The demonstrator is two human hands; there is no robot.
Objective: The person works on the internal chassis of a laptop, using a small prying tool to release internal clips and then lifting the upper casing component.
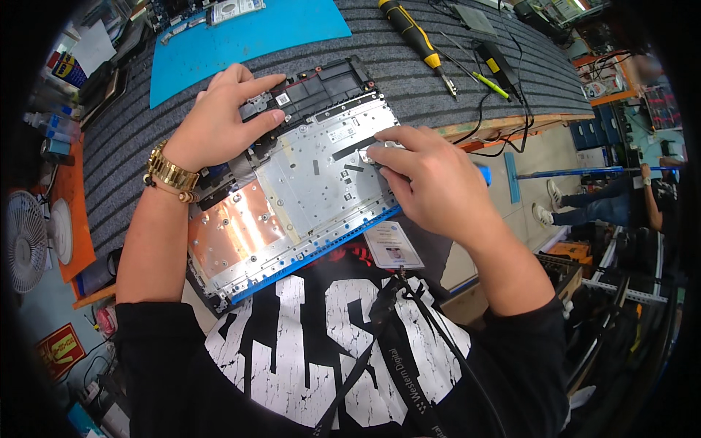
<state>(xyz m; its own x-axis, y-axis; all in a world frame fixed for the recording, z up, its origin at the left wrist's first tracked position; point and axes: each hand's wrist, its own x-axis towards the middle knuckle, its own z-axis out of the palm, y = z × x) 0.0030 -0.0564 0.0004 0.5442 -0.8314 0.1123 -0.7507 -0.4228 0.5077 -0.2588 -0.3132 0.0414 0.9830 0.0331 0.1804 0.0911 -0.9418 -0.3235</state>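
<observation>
A laptop chassis (307, 182) lies tilted in front of me, its metal inside facing up. It has a copper-coloured sheet (241, 223) at the left, a black plastic section (328, 84) along the far side and a blue near edge. My left hand (223, 117) grips the far left part, thumb on the inner face and fingers over the edge. My right hand (431, 175) is over the right side, its thumb and fingers drawn together at a small silvery piece (365, 155); exactly what they hold is hidden. A blue rounded end (483, 175) shows behind that hand.
A blue mat (248, 47) and a bare drive (235, 10) are at the far left of the striped bench (124, 146). Far right lie a yellow-black screwdriver (416, 40), a green-tipped tool (493, 85) and a cabled black adapter (496, 62). Another person (628, 201) stands at right.
</observation>
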